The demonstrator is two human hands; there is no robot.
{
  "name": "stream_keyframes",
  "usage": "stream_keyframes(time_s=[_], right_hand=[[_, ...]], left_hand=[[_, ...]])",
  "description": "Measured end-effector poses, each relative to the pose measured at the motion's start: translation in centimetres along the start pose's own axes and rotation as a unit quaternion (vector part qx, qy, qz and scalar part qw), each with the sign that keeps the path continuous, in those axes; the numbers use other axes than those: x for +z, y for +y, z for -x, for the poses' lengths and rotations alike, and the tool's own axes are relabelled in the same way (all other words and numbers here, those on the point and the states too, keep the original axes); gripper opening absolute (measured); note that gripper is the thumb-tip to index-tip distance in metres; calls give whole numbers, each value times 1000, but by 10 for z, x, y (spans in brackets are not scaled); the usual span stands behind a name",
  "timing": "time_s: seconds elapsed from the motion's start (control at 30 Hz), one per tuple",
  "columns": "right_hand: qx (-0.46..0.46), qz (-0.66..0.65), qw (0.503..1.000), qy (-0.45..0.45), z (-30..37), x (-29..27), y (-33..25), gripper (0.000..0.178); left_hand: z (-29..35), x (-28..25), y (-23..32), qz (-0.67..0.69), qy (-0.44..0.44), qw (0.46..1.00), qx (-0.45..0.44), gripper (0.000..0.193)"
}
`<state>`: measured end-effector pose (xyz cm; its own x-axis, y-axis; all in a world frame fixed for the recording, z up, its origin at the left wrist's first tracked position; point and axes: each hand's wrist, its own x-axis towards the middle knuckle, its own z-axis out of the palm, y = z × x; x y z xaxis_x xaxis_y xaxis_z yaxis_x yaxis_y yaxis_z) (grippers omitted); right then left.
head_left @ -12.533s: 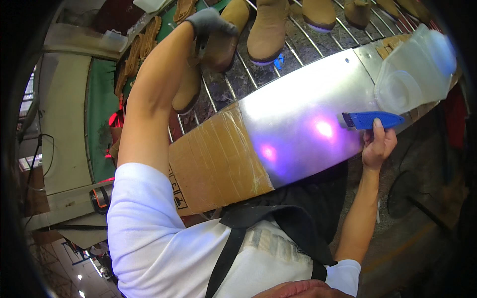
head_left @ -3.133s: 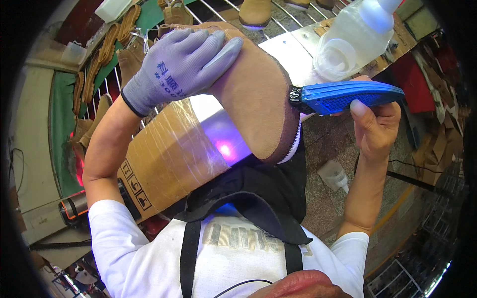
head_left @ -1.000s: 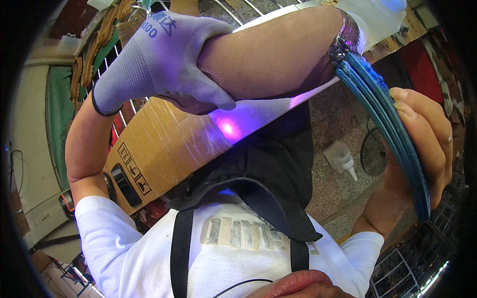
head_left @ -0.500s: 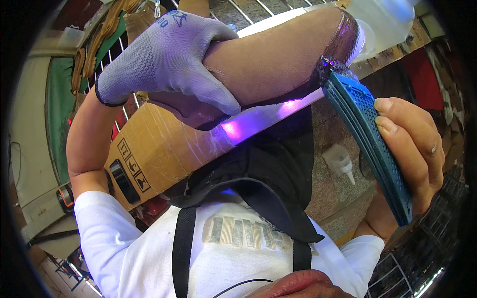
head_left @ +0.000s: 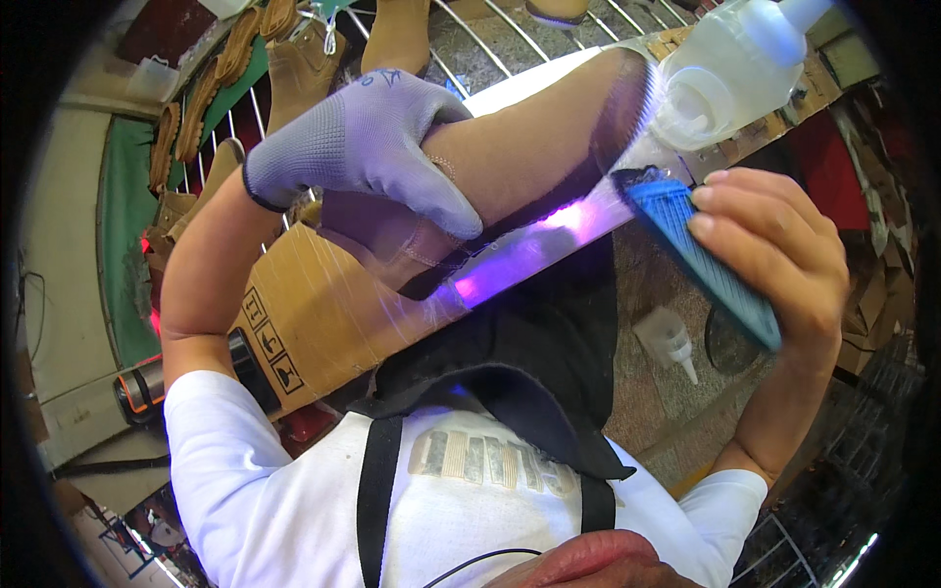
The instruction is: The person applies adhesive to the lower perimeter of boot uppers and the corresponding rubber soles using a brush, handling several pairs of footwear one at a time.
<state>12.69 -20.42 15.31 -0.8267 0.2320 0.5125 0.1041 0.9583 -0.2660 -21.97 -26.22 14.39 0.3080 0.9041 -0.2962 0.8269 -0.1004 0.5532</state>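
Observation:
My left hand (head_left: 392, 147), in a grey knit glove, is closed round a brown boot (head_left: 534, 142). The boot lies tilted, its toe pointing to the upper right; a dark wet-looking band runs along its toe and lower edge. My bare right hand (head_left: 774, 245) grips a flat, ridged blue brush (head_left: 701, 255) with a dark tip. That tip is close below the toe, with a small gap between them. Purple light shines on the surface just under the boot.
A translucent jug (head_left: 735, 73) stands beyond the toe. Below it lies a white nozzle bottle (head_left: 668, 343). A cardboard box (head_left: 333, 294) is under the boot, a black cylinder (head_left: 255, 372) at its left end. More boots (head_left: 397, 34) sit on a metal-rod rack (head_left: 500, 29).
The brush tip has come away from the boot's toe, and my right hand has moved slightly up and left. The boot's toe is lower and further left; my gloved hand has shifted right and down.

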Motion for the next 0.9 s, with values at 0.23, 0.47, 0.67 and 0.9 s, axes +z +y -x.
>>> stream_keyframes(time_s=[0.23, 0.47, 0.67, 0.9], right_hand=[[398, -180, 867, 240, 64, 18, 77, 21], [423, -43, 880, 212, 56, 32, 99, 21], [326, 146, 930, 84, 39, 54, 125, 27], [511, -145, 828, 179, 50, 58, 145, 27]], left_hand=[[-27, 48, -47, 399, 31, 917, -6, 58], [-36, 76, -62, 538, 28, 841, 46, 87], [-48, 91, -77, 588, 39, 808, 9, 91], [-43, 89, -97, 468, 90, 876, 68, 79]])
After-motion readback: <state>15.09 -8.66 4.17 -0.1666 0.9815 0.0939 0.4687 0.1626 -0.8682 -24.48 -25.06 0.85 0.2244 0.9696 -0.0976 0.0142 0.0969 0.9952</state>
